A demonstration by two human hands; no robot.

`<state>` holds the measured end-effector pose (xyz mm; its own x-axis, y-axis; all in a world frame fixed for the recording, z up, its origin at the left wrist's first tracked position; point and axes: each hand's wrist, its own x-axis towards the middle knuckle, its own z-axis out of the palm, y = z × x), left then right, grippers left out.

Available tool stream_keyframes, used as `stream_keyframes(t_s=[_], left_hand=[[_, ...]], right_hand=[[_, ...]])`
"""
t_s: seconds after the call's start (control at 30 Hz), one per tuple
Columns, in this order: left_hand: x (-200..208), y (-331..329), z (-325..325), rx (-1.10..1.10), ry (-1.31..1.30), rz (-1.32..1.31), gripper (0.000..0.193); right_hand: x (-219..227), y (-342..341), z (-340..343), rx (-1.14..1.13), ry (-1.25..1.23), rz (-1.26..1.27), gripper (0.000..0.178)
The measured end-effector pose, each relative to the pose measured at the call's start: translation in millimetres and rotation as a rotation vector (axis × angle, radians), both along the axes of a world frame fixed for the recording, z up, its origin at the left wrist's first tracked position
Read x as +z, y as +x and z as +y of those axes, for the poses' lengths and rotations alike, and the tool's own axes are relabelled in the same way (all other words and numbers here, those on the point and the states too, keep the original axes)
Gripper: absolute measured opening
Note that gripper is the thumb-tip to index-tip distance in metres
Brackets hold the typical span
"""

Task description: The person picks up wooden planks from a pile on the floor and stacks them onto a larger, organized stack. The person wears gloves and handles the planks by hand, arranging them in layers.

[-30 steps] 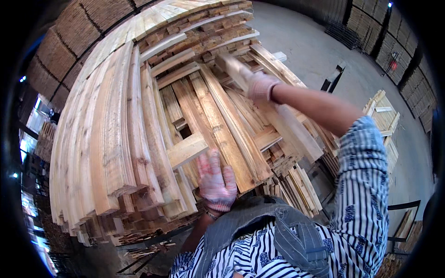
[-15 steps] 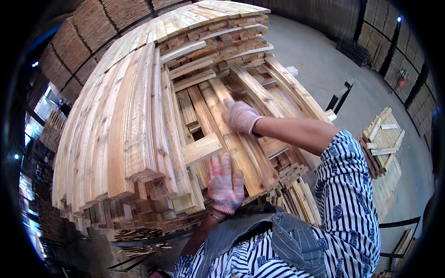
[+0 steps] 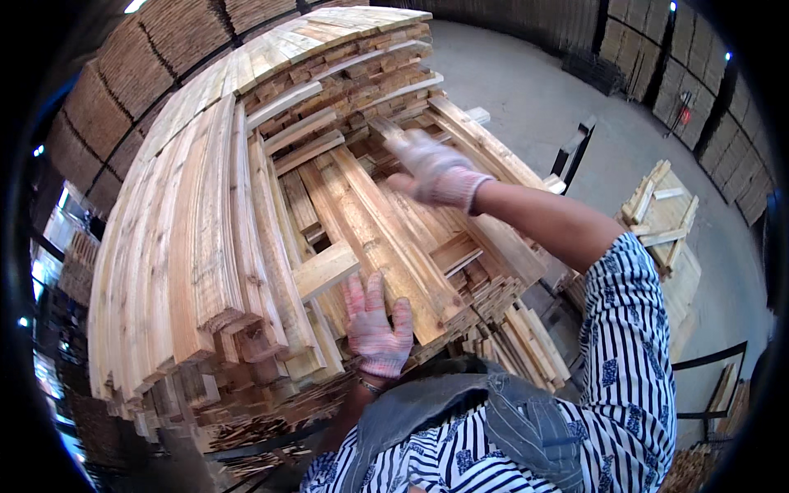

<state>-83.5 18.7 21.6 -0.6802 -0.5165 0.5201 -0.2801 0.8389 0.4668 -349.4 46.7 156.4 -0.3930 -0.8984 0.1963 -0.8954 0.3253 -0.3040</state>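
Observation:
My left hand (image 3: 378, 324), in a white knit glove stained red, lies open with fingers stretched out on the near end of the boards. Beside its fingertips a short wood block (image 3: 326, 270) lies crosswise. My right hand (image 3: 440, 168), gloved too, is smeared by motion, its thumb apart from the stretched fingers. It reaches over a loose board (image 3: 383, 127) whose far end shows past the fingertips; contact is hard to make out. Left of it, long boards (image 3: 386, 246) lie side by side in the recess of the stack.
Upright-edged planks (image 3: 189, 238) form a raised layer at left. Layered timber (image 3: 353, 70) rises at the far side. A black metal post (image 3: 573, 152) stands beyond the stack's right edge. Farther right, a wooden pallet-like pile (image 3: 662, 214) sits on the grey floor (image 3: 505, 78).
My right hand has lifted off the long board in the recess and moved right, to the loose board. My left hand stays flat near the block. The whole view has shifted.

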Motion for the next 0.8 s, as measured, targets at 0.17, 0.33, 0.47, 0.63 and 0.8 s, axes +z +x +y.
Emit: stream_keyframes(t_s=[0.17,0.33,0.47,0.63,0.8], left_hand=[[0.9,-14.5,2.9,-0.1,-0.064,0.034,0.061],[-11.8,-10.0,-1.3,-0.027,0.001,0.075,0.056],[-5.8,-7.2,0.0,-0.019,0.001,0.037,0.051],[-3.3,-6.1,2.2,-0.041,-0.026,0.043,0.054],[-1.4,-8.9,-0.9,-0.038,-0.001,0.072,0.056]], right_hand=[[-73.0,-57.6,5.1,-0.123,0.051,-0.293,0.085],[-72.6,5.0,-27.1,-0.248,0.089,-0.352,0.076],[-27.4,-27.5,10.0,-0.112,0.059,-0.36,0.069],[-8.6,-94.1,93.2,-0.393,0.237,-0.093,0.083],[-28.9,-114.0,99.9,-0.488,0.341,-0.287,0.109]])
